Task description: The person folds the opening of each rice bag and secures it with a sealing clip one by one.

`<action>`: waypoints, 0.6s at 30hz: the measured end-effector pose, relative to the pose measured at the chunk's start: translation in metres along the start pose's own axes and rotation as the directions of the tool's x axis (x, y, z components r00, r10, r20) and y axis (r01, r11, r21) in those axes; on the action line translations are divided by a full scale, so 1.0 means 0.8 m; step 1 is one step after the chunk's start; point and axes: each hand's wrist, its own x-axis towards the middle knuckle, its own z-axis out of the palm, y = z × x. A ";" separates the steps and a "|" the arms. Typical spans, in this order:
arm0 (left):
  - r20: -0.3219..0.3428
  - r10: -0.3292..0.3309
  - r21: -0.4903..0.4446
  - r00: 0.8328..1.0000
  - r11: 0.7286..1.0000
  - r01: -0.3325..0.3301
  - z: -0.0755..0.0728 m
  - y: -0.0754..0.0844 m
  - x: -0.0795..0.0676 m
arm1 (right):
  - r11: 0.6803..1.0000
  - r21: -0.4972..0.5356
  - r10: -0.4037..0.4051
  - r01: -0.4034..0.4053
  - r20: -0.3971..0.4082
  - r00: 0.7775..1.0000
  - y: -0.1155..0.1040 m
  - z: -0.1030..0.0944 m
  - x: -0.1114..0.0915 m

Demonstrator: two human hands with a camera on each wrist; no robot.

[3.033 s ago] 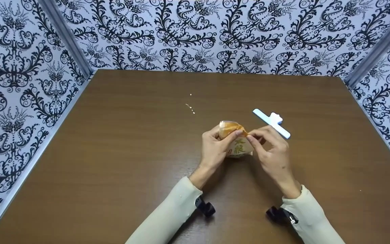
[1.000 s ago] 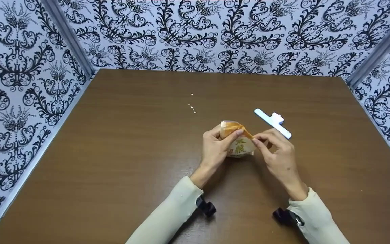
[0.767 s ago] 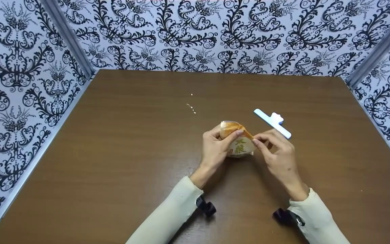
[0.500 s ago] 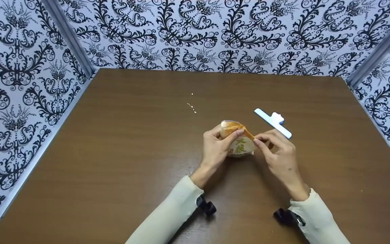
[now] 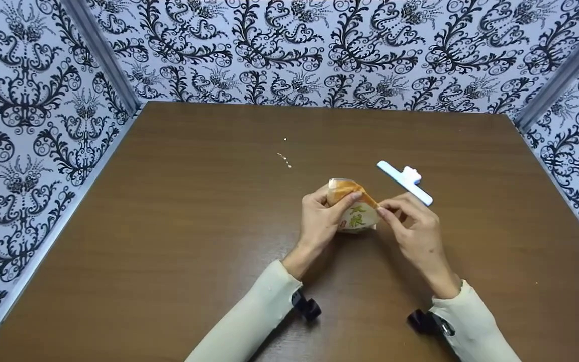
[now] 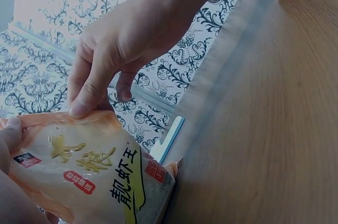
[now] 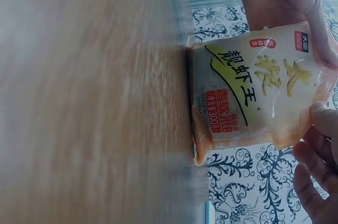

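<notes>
A soft plastic food packet [image 5: 359,218], cream and orange with gold and black lettering, stands upright on the table. My left hand [image 5: 318,216] grips its upper left part, thumb across the front just under the folded orange top. My right hand [image 5: 415,226] pinches the top edge at the right corner between thumb and forefinger. In the left wrist view the packet [image 6: 90,166] shows its printed front, and the right hand [image 6: 132,39] comes down onto its top edge. In the right wrist view the packet's [image 7: 253,86] bottom end is at the tabletop.
A pale blue and white bag clip [image 5: 405,182] lies on the brown table [image 5: 169,226] just beyond my right hand. Several small white crumbs [image 5: 285,160] lie farther back, left of the packet. Patterned walls [image 5: 294,50] enclose the back and sides.
Since three seconds ago my right hand has slid right along the packet's top edge to the corner, drawing that edge straighter. My left hand keeps its hold. Over the last second almost nothing moves.
</notes>
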 end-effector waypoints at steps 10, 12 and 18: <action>-0.005 -0.006 0.007 1.000 1.000 0.006 -0.001 0.000 -0.001 | 0.999 -0.027 -0.022 0.021 -0.009 1.000 0.003 0.000 -0.002; -0.005 -0.011 0.004 1.000 1.000 0.011 -0.001 0.000 -0.001 | 0.999 -0.030 -0.017 0.016 -0.010 1.000 0.004 0.001 -0.003; -0.001 -0.022 -0.007 1.000 1.000 0.022 0.000 -0.001 0.000 | 0.999 -0.028 -0.015 0.015 -0.008 1.000 0.005 -0.002 -0.004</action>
